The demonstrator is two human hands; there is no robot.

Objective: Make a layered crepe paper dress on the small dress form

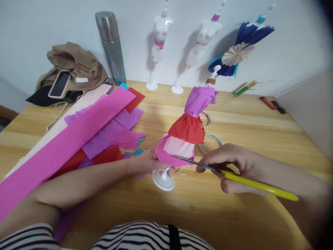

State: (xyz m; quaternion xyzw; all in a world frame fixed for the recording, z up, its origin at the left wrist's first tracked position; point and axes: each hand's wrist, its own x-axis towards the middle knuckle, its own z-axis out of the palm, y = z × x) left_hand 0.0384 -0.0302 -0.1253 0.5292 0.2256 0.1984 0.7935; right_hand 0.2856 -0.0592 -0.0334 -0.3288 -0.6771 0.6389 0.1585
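Note:
A small white mannequin (pixel 163 179) leans to the right over the table, dressed in tiered paper: a purple top (pixel 199 100), a red skirt layer (pixel 187 129), a pale pink layer (pixel 179 146) and a magenta layer (pixel 162 152) at the bottom. My left hand (pixel 149 160) grips the mannequin low down, just above its round foot; the skirt hides part of the fingers. In my right hand (pixel 234 159) are scissors (pixel 260 185) with yellow handles. Their blades point left and lie against the lower skirt layers. Whether the blades are parted is unclear.
Magenta paper (pixel 85 133) and purple, red and pink sheets cover the left side. Behind stand a metal flask (pixel 111 48), two bare mannequins (pixel 162 31) and a blue-dressed one (pixel 229 66). Tape rolls (pixel 213 139) lie behind my right hand. A phone (pixel 59 84) rests on brown cloth (pixel 70 62).

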